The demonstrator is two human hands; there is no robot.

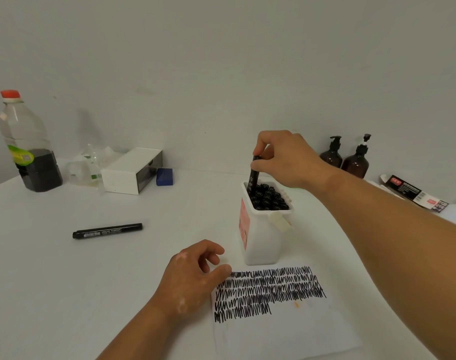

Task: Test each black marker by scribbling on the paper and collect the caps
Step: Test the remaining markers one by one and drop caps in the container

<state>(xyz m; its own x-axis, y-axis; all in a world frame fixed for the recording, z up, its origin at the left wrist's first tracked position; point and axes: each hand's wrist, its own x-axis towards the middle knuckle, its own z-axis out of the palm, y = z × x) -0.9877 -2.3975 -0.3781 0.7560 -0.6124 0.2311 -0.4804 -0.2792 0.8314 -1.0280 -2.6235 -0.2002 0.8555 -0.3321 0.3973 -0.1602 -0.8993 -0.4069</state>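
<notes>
A sheet of paper (pixel 286 331) lies at the table's near edge, its upper half covered by six rows of black scribble and its lower half blank. The left hand (pixel 193 276) rests on the table (pixel 66 281) at the sheet's top-left corner. Its fingers are loosely curled around nothing, and the thumb lies at the paper's edge. Beyond the sheet, the right hand (pixel 286 157) pinches the top of an upright marker (pixel 254 178) between thumb and fingers. The marker's lower end sits among the others packed into a white tub (pixel 263 240).

The scribbled rows suggest that testing is well under way. The full tub and the blank half of the sheet suggest plenty remains to do. No gathered caps are visible, so that part of the job cannot be judged. A second marker (pixel 107 230) lies on its side well to the left, apart from the tub.

The table is plain white and stands against a bare pale wall. At the back left are a bottle (pixel 27 144) of dark liquid, a white box (pixel 130 170) and a small blue block (pixel 164 176). At the back right stand two brown pump bottles (pixel 332 154), with a torn packet (pixel 413 192) beside them.
</notes>
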